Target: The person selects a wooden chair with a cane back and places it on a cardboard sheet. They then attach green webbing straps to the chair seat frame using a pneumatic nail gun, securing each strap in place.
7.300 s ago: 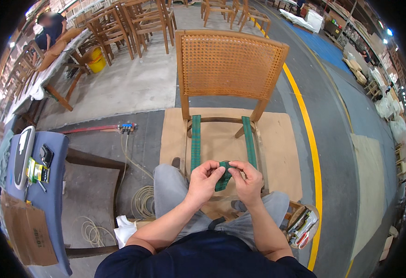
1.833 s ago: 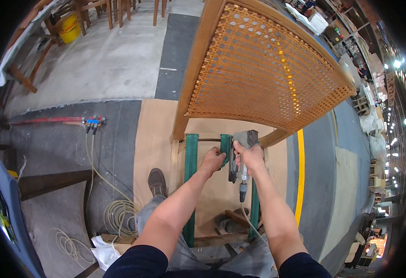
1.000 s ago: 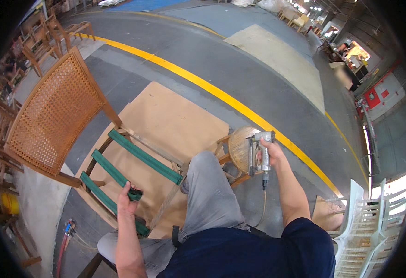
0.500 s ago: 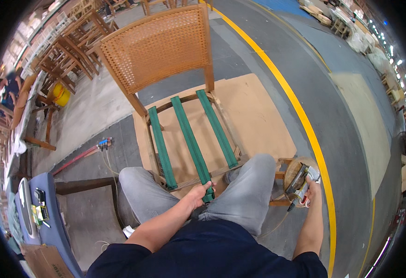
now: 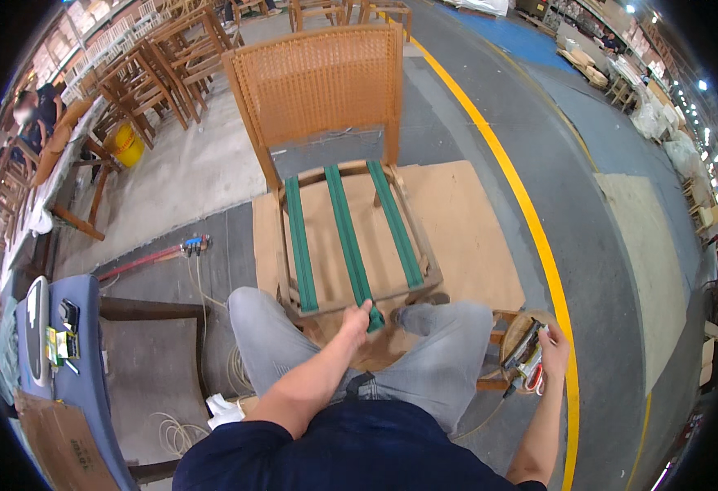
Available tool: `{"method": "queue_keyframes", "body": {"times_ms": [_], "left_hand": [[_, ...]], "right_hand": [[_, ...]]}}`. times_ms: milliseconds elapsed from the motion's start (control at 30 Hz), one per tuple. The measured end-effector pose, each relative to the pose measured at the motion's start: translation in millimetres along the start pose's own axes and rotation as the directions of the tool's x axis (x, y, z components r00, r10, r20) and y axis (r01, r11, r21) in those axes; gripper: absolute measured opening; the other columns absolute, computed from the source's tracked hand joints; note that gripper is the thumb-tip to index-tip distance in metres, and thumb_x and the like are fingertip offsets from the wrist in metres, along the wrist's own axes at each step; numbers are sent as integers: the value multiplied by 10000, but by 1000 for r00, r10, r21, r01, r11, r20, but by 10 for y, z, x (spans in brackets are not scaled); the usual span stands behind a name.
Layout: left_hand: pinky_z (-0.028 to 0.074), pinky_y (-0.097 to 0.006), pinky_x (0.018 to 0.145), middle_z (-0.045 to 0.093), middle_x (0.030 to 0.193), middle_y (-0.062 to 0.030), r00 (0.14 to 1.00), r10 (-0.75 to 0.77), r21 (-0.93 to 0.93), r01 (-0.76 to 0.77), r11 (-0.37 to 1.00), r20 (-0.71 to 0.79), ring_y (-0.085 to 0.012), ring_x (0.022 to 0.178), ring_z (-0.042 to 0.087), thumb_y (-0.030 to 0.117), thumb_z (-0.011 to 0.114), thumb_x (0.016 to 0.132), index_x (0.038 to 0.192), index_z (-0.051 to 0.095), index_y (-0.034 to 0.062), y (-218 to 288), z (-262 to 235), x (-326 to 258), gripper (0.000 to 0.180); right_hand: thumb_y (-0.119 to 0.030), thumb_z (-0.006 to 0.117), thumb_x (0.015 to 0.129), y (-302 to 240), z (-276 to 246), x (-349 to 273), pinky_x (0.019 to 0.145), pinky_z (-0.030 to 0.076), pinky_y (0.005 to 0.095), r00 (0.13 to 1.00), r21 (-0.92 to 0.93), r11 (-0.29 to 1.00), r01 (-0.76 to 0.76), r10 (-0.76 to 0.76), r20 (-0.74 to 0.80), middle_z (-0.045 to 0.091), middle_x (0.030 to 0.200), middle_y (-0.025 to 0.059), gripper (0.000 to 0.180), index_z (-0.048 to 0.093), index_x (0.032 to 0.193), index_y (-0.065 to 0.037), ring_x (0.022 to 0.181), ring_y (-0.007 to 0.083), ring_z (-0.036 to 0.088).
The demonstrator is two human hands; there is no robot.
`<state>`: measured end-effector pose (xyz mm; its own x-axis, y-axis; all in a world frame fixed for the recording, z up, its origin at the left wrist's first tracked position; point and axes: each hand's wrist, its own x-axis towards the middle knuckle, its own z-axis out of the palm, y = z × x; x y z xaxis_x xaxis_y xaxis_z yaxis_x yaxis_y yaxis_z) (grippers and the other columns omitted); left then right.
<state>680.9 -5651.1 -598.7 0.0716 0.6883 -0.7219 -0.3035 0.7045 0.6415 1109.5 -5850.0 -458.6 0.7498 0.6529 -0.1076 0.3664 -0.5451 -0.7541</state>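
In front of me stands a wooden chair frame with a woven cane back (image 5: 320,94). Three green webbing straps run front to back over its open seat; the middle strap (image 5: 343,217) passes over the front rail. My left hand (image 5: 356,319) is closed on that strap's loose front end, just past the rail. Off to the right, my right hand (image 5: 554,353) is at a small round stool (image 5: 510,342), its fingers curled beside a black and silver staple gun (image 5: 522,347) and red-handled scissors (image 5: 534,380). What those fingers hold, if anything, is hidden.
Cardboard (image 5: 474,233) lies under the chair. On my left, a blue padded seat (image 5: 89,344) carries small items, and a coiled air hose (image 5: 177,434) lies near it. A yellow floor line (image 5: 531,214) curves past the stool. Farther back are stacked chairs (image 5: 187,53), a yellow bucket (image 5: 125,146) and a person (image 5: 48,110).
The view has shifted, so the chair sits farther right in it. My left hand still grips the middle strap. My right hand has moved slightly at the staple gun, and the scissors show more.
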Motion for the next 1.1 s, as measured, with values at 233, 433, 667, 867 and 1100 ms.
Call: {"method": "queue_keyframes", "body": {"times_ms": [233,433,667,867,1100], "left_hand": [[602,-389,684,707,860,-123,998,51,13,-51,999,42,-228,738,690,279,525,1124,1081,631,4,275,-65,298,299],[609,-402,662,695,852,-120,966,-125,-36,136,990,224,-239,707,687,328,491,1133,1096,596,25,9,53,8,323],[578,-423,662,749,918,-120,971,-216,159,198,967,99,-268,727,705,366,460,1134,1114,663,58,-30,-364,-177,370],[548,-525,869,737,1039,-263,851,493,864,-378,332,183,-435,981,706,427,626,1001,1119,703,17,300,-396,-174,434],[578,-485,861,755,946,-233,876,239,907,-386,-169,418,-400,956,741,620,642,941,1067,710,-27,997,-555,244,662]], "right_hand": [[-123,669,1017,-1072,1493,-193,861,542,292,876,388,919,71,-244,417,725,1028,53,274,693,1261,-1,931,139,676],[-423,679,1016,-1539,3218,-275,873,547,433,547,-178,943,282,-6,837,761,1072,99,450,725,1218,-23,944,240,706],[-359,641,1057,-1468,3915,-764,812,524,405,261,-146,961,-234,207,943,755,987,115,359,739,1125,-21,930,254,700],[-316,604,1067,-1053,3979,-769,873,530,476,511,-42,968,248,-93,855,740,1011,244,362,707,1092,30,940,395,711],[-361,536,1088,-1103,3989,-906,951,521,518,511,-324,850,415,77,856,711,1138,285,412,705,1113,13,1125,449,673]]}}
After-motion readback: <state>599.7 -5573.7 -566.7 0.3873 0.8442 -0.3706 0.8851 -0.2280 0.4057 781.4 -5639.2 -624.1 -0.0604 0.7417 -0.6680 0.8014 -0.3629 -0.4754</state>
